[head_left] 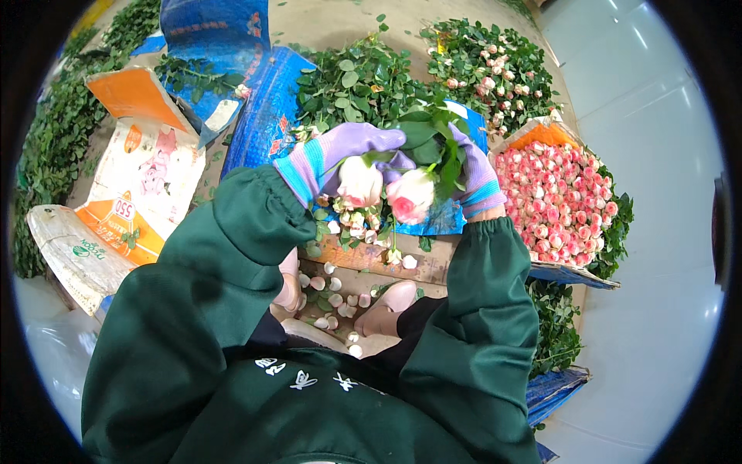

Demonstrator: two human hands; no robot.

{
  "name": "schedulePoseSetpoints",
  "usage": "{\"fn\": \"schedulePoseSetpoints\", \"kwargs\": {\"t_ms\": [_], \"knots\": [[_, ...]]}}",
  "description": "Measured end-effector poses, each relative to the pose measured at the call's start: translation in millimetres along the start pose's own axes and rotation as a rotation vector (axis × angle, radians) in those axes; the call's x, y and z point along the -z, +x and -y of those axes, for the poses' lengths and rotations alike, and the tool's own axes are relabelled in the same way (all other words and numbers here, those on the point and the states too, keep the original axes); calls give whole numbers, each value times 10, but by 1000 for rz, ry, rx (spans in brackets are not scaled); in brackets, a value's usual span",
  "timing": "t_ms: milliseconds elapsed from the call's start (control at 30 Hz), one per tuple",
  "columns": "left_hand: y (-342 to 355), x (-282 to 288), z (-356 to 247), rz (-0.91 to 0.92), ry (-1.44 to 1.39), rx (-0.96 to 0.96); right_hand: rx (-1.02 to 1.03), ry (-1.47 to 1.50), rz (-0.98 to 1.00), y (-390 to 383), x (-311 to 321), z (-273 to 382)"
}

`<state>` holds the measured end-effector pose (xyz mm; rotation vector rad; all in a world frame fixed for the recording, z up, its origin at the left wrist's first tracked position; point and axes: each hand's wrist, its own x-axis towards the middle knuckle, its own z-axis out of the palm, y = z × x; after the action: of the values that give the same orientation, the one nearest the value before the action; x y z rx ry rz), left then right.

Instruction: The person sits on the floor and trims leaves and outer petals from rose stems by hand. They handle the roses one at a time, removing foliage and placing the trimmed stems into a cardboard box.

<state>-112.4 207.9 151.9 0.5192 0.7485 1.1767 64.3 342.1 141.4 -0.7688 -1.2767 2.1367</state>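
Two pale pink roses, one [360, 182] on the left and one [411, 197] with a deeper pink centre on the right, hang heads toward me between my hands. My left hand [362, 145], in a purple glove with a striped cuff, is closed around the left rose just behind its bloom. My right hand [473, 166], gloved alike, closes at the leafy stems; green leaves [423, 139] hide most of its fingers. Below the blooms, small rose heads [357, 220] and loose petals lie at the edge of the blue-covered work surface [437, 220].
Leafy rose stems [352, 85] lie beyond my hands, with more pink roses [495, 73] at the far right. A packed bundle of pink roses [553, 201] stands at right. Opened cardboard [147, 166] lies left. Fallen petals [335, 300] dot the floor by my shoes.
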Motion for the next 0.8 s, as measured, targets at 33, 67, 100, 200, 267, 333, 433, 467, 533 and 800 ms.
{"fn": "schedulePoseSetpoints", "kwargs": {"t_ms": [33, 67, 100, 200, 267, 333, 433, 467, 533, 800], "knots": [[-114, 15, -80, -17, 134, -25, -23, 58, -61, -97, -206, 147], [-150, -103, -142, -99, 405, -20, 24, 54, 49, -73, -46, 160], [-103, -42, -113, -122, 600, -6, 93, -7, -38, -47, 83, 134], [-255, 188, -118, -220, 865, 8, 65, -61, -6, -60, 238, 221], [-346, 358, -73, -269, 963, -17, 107, -45, -61, -94, 259, 245], [-498, 508, -68, -352, 1030, -14, 192, 2, -39, -99, 308, 241], [-686, 421, -158, -371, 930, -32, 172, -174, -230, -249, 392, 374], [-733, 444, -177, -405, 935, -7, 139, -179, -234, -280, 401, 414], [-866, 508, -220, -480, 884, 27, 92, -146, -228, -319, 469, 460], [-1240, 402, -324, -359, 680, -286, -68, -557, -344, -352, 953, 285]]}}
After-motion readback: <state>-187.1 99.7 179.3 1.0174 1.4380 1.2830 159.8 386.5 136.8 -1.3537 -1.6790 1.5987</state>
